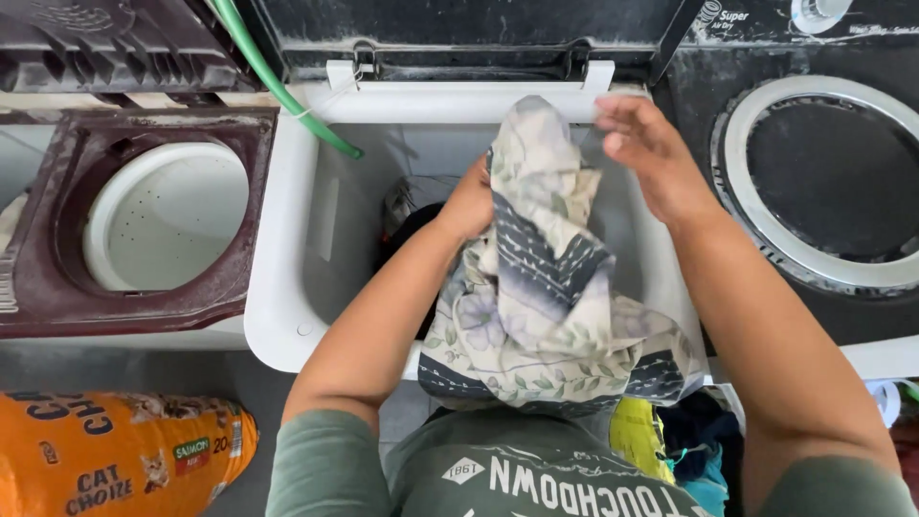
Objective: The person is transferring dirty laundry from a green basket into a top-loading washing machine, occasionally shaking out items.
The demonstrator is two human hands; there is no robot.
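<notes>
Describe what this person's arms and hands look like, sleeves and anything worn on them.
Both arms are bare from the upper arm down. Short grey-green sleeves of a T-shirt cover only the shoulders. The left hand and right hand wear no gloves; no rings, watch or bracelets are visible on either one.

At your 7 o'clock, an orange pet-food bag (115, 450) lies on the grey floor, plump and pillow-shaped, with dark lettering, a small green label patch and a cat picture. At 1 o'clock, white printed lettering (732, 16) sits on the dark washer panel (766, 38). No screens in view.
</notes>
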